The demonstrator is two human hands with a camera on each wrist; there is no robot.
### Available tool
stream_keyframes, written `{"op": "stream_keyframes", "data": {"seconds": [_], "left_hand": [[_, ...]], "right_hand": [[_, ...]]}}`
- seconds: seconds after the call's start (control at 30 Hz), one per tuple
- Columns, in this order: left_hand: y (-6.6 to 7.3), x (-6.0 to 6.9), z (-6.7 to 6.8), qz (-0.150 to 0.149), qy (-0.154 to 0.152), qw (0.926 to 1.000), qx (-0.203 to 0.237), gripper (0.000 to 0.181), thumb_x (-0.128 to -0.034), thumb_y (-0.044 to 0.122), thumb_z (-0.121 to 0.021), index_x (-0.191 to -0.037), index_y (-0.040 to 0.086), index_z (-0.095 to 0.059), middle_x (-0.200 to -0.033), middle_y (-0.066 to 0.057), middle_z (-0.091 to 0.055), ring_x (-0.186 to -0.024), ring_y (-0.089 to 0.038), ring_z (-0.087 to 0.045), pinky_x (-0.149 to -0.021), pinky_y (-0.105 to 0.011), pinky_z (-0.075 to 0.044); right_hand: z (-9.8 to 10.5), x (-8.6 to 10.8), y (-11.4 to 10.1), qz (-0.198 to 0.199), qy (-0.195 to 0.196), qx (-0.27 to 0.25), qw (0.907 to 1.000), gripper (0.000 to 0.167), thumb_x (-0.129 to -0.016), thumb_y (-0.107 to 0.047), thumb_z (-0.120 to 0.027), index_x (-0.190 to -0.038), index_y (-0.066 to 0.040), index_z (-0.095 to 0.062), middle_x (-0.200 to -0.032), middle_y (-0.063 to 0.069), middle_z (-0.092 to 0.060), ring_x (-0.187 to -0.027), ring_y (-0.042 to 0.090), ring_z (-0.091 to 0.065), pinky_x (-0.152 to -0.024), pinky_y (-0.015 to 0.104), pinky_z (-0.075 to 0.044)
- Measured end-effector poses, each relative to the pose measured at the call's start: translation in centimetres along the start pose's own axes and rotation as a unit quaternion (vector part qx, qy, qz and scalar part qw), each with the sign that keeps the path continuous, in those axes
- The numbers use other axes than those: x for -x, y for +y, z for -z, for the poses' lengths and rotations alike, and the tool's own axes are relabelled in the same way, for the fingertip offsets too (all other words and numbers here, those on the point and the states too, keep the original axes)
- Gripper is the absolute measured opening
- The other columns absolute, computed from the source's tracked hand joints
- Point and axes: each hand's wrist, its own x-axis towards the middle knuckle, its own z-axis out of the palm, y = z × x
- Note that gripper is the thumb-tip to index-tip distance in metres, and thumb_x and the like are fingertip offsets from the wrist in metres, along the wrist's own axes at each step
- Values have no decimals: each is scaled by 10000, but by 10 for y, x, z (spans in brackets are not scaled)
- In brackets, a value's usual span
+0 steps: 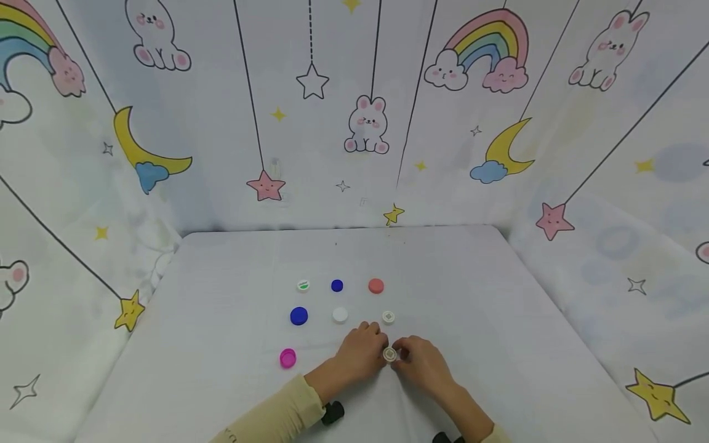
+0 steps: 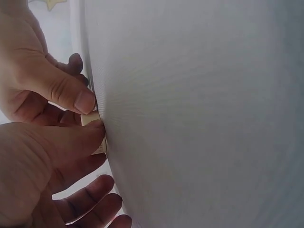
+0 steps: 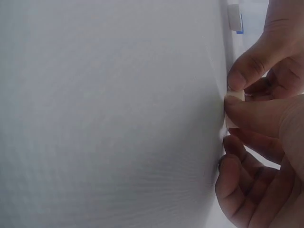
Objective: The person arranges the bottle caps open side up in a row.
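A small cream bottle cap (image 1: 389, 355) with a ringed face lies on the white table between both hands. My left hand (image 1: 361, 352) pinches its left side with thumb and index finger; the other fingers are spread loosely in the left wrist view. From the right, my right hand (image 1: 425, 365) pinches the same cap, its remaining fingers curled in the right wrist view. Thumbs and fingers cover much of the cap (image 2: 89, 118) in both wrist views. Just beyond the hands sits a small white cap (image 1: 388, 317) with a marked centre.
Other caps lie apart on the tabletop (image 1: 232, 277): a green-printed white one (image 1: 303, 285), a small blue one (image 1: 336, 285), a coral one (image 1: 376, 285), a larger blue one (image 1: 299, 316), a plain white one (image 1: 340, 315) and a pink one (image 1: 288, 358). Patterned cloth surrounds the table.
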Motion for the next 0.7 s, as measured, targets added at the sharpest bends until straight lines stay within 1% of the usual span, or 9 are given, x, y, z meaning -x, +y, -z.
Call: {"op": "stream_keyframes", "data": {"seconds": [0.2, 0.47, 0.6, 0.7], "left_hand": [[2, -3, -2, -34, -21, 9999, -167, 175, -856, 297, -749, -918, 143, -693, -855, 18, -566, -801, -132, -509, -668, -256, -454], [4, -3, -3, 34, 123, 9997, -189, 178, -894, 291, -704, -995, 145, -709, -880, 19, -618, -847, -145, -515, -732, -277, -465], [3, -4, -3, 53, 289, 9995, -61, 180, -887, 253, -715, -1028, 144, -685, -905, 26, -648, -832, -134, -532, -714, -254, -458], [3, -4, -3, 83, 439, 9989, 155, 188, -880, 231, -726, -1038, 146, -672, -902, 36, -663, -805, -121, -538, -693, -237, -447]], "right_hand": [[1, -1, -2, 23, 150, 100, 9998, 213, -740, -143, -825, -925, -128, -720, -742, -68, -581, -647, 62, -493, -575, 249, -403], [9, -1, -6, -73, 210, -103, 9997, 223, -772, -131, -808, -970, -129, -707, -765, -95, -625, -641, 25, -527, -573, 228, -436], [11, -1, -10, -86, 340, -170, 9992, 258, -778, -116, -809, -1010, -129, -699, -751, -109, -616, -624, 7, -525, -563, 215, -438], [12, -1, -12, -78, 491, -263, 9984, 282, -780, -104, -811, -1034, -127, -692, -744, -113, -606, -615, 1, -528, -563, 214, -439]]}}
